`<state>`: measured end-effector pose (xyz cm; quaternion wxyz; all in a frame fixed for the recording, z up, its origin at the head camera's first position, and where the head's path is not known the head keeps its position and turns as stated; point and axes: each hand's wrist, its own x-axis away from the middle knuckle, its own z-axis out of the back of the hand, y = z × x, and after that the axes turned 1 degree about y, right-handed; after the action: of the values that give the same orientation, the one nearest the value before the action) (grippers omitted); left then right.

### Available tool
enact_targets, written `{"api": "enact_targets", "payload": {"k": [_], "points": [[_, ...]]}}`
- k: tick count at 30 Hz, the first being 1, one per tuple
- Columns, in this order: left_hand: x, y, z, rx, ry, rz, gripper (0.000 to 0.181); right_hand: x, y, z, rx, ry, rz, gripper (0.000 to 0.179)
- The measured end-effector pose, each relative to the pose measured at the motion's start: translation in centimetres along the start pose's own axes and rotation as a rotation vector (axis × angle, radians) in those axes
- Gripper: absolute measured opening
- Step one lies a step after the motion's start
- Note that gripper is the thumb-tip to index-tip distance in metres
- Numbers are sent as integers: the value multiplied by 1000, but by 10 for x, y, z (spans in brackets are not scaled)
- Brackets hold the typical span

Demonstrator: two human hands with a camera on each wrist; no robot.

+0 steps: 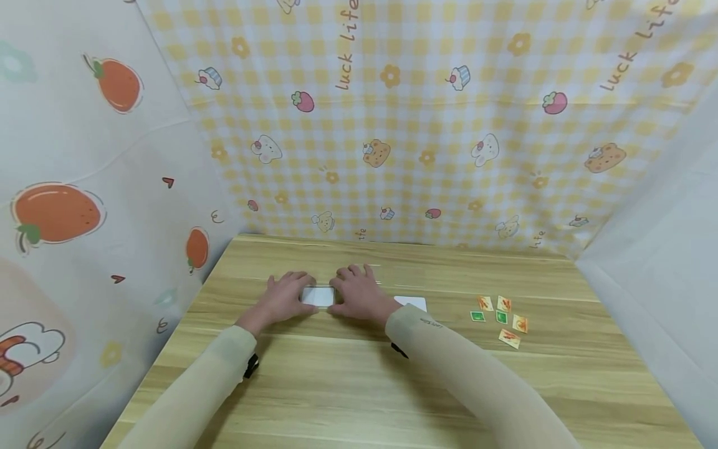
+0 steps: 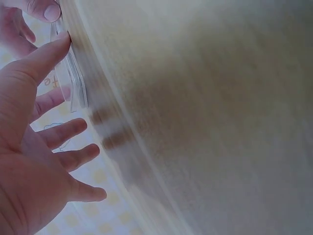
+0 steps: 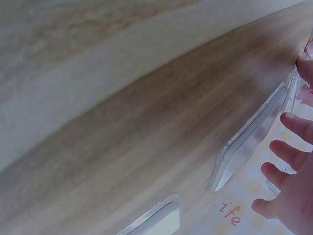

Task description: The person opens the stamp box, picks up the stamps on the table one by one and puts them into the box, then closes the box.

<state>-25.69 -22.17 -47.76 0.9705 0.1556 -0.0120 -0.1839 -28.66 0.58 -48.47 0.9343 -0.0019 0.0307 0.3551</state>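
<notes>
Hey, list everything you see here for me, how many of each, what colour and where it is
Table: 1, wood-toned, below the hands
Cased panel: 1, white with clear edges, between the hands
White piece: 1, white, right of the right hand, partly hidden
Clear sheet: apparently 1, transparent, behind the white piece; faint
Picture cards: 4, orange and cream, right part of table
Green cards: 2, green, among the picture cards
Checked cloth: 1, yellow and white, behind table
Side cloths: 2, white, left printed, right plain
Wristbands: 2, black, at the wrists
Sleeves: 2, cream, both arms
Left hand: 1, bare, at panel's left end
Right hand: 1, bare, at panel's right end
</notes>
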Motion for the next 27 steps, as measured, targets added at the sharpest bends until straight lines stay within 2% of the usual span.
{"api": "enact_targets", "payload": {"k": [9, 17, 27], "points": [[-1, -6, -1, 43, -1, -3, 69, -1, -1, 1, 0, 36, 16, 62], [2, -9, 2, 102, -30, 3, 66, 1, 2, 2, -1, 58, 43, 62], [3, -15, 4, 125, -59, -3, 68, 7, 12, 4, 51, 68, 50, 66]]}}
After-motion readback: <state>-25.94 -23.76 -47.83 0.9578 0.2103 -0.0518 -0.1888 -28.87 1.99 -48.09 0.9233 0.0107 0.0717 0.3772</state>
